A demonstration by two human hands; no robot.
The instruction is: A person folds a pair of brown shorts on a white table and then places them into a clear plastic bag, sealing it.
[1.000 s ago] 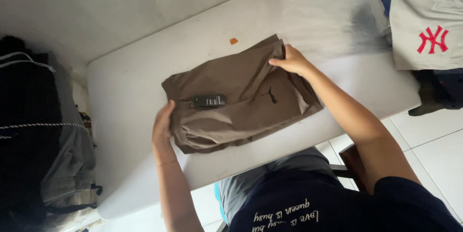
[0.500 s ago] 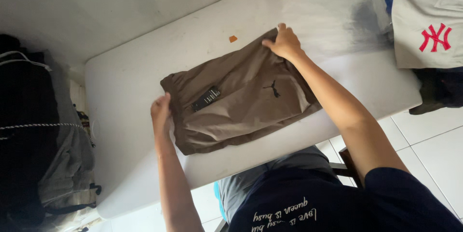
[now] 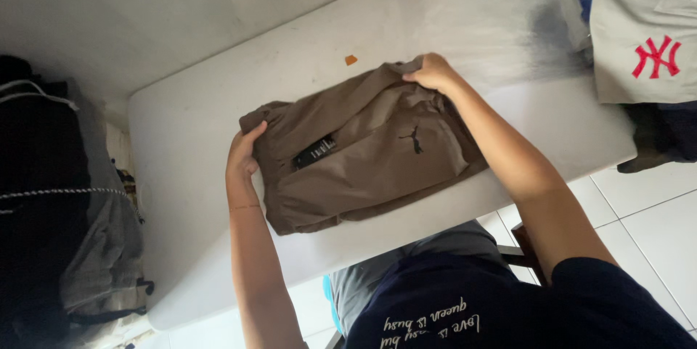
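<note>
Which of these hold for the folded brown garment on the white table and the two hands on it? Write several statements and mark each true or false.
1. The left hand grips the edge of the folded brown fabric garment. True.
2. The right hand rests on the bare white table, away from the garment. False: it pinches the garment's far corner.
3. A small orange scrap lies on the table beyond the garment. True.
4. The garment hangs over the table's edge. False: it lies wholly on the tabletop.
5. A black label shows on the garment. True.
</note>
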